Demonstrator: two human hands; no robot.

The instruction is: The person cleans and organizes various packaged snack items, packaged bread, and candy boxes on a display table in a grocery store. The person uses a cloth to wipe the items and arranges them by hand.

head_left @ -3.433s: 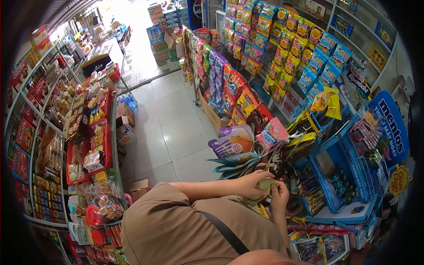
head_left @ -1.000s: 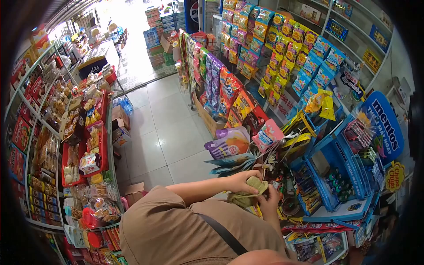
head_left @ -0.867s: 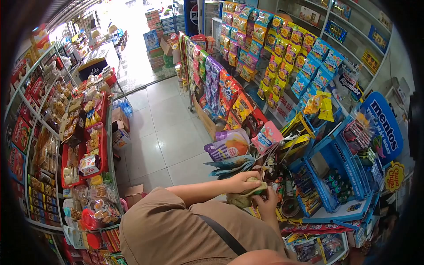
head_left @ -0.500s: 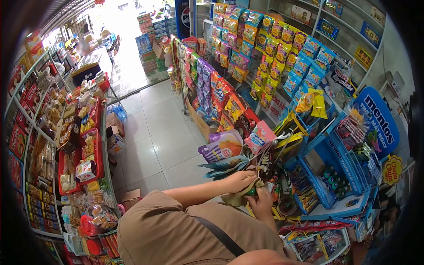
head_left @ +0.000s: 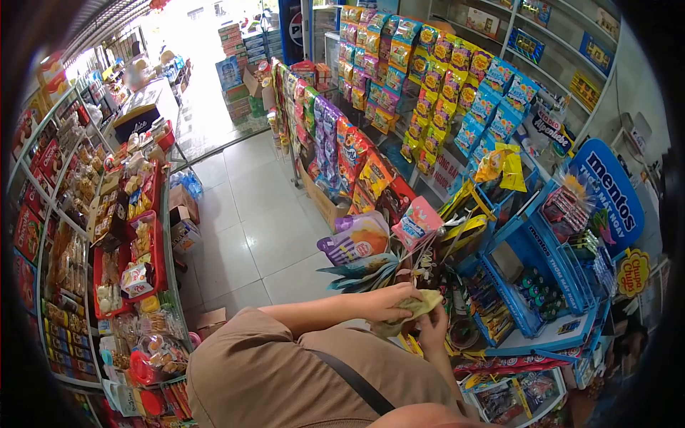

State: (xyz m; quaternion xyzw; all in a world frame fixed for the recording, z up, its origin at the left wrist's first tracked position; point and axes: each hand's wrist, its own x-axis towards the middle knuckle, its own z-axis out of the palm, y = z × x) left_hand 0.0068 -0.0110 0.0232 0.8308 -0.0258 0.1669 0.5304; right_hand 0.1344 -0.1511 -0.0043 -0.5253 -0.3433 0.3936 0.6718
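Observation:
A yellowish-green cloth (head_left: 427,302) is bunched in front of my body. My left hand (head_left: 389,302) is closed on it, with a fold hanging below the palm. Just right of the cloth, my right hand (head_left: 432,331) has its fingers bent against the lower edge; what they grip is hidden by the cloth and the fingers. Beyond my hands hang a purple snack bag (head_left: 359,239), a pink candy bag (head_left: 417,223) and blue-green packets (head_left: 367,273).
To the right stands a blue Mentos display rack (head_left: 546,285) with candy. Strips of yellow sachets (head_left: 435,93) hang behind it. At left, shelves carry red baskets (head_left: 158,264) of snacks. Tiled floor (head_left: 250,214) runs between, towards a bright doorway.
The cloth has risen and turned between my hands and now covers the small green thing that showed there before. My left hand has shifted slightly down and left.

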